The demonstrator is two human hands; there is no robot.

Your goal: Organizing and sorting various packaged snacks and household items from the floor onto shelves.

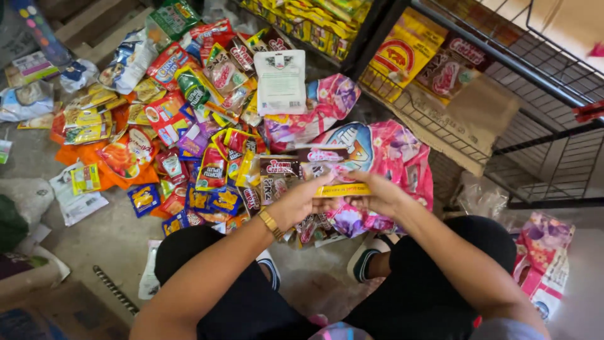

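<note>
A grey concrete floor (113, 242) carries a heap of colourful snack packets (207, 138); flattened cardboard (484, 119) beside it.

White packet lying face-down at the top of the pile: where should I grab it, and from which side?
Take the white packet by its top edge, coming from above. It lies flat on the other wrappers, nothing covers it, and the flat tab there sticks out past the filled body. Both hands are on a yellow packet.

Both arms reach forward and angle in so the hands meet in the middle, over the knees of a crouch. Left hand (301, 203) has the fingers curled with the thumb pointing up. Right hand (377, 195) is curled too, knuckles up, almost touching the left.
</note>
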